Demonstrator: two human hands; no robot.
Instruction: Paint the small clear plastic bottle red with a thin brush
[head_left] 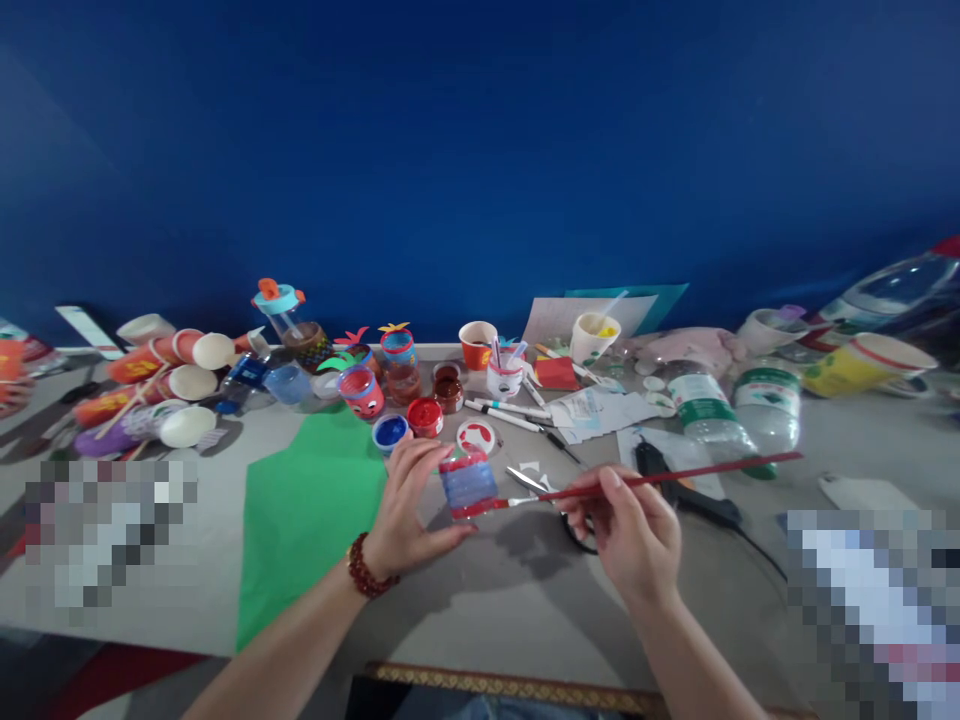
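My left hand (414,510) holds a small clear plastic cup (469,482), apparently a cut bottle piece, between thumb and fingers. A blue band runs round its middle, with red paint along both edges. In my right hand (637,535) is a long red-handled paintbrush (690,471), whose red-loaded tip touches the cup's lower edge. Just beyond my left hand stand open jars of blue paint (391,431) and red paint (425,416). A red-smeared white lid (475,437) lies nearby. Scissors (529,481) lie partly hidden behind my right hand.
Green paper (311,520) lies to the left. Decorated cups (360,392) stand at the back. Paper cups (213,351) are stacked sideways at far left. Plastic bottles (709,410), a black glue gun (675,485) with its cord, and a yellow cup (862,365) occupy the right side.
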